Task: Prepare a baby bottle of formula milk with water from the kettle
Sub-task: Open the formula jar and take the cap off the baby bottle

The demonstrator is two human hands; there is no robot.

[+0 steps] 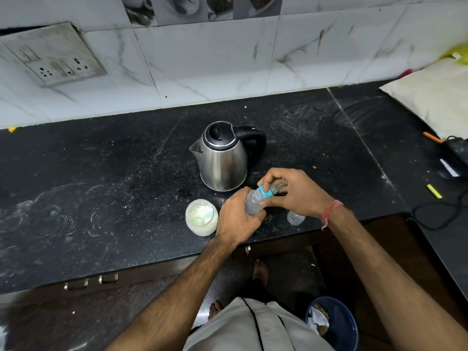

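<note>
Left hand (236,219) wraps baby bottle (254,202) body, steadying it tilted above counter (101,198) – right hand (296,192) pinches blue collar (266,192), likely twisting. Kettle (222,155) at 12 o'clock, open formula jar (201,217) at 9 – within reach.

Lower body of clear plastic baby bottle (254,201) hidden inside left hand (236,219). Teat end past turquoise screw ring (266,192) covered by right hand (295,192) fingers. Small clear plastic cap (295,218) half hidden under right wrist. Contents of open white powder jar (201,217) beside left hand blurred.
</note>
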